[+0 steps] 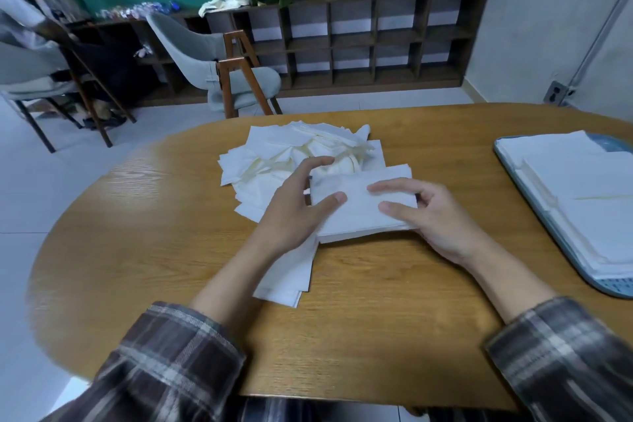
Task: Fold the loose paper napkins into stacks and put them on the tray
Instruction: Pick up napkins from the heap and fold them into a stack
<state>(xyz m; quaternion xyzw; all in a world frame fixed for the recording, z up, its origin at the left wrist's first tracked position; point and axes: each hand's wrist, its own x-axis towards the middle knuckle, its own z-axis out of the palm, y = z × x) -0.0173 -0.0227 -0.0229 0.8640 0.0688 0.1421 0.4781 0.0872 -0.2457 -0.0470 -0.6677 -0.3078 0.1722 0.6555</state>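
Observation:
A folded white napkin stack [359, 212] lies on the wooden table [376, 319] in front of me. My left hand [294, 212] holds its left edge, thumb on top and fingers curled over the far side. My right hand [431, 216] grips its right edge, index and thumb pressing on top. Behind the stack sits a messy pile of loose napkins [301, 154]. A few more napkins [287, 277] lie under my left wrist. At the right, a blue-rimmed tray [534, 205] carries flat stacks of folded napkins [589, 192].
Two grey chairs with wooden legs [236, 75] stand beyond the table's far edge. A dark cubby shelf [359, 41] with potted plants lines the back wall. The table's near edge runs just in front of my plaid sleeves.

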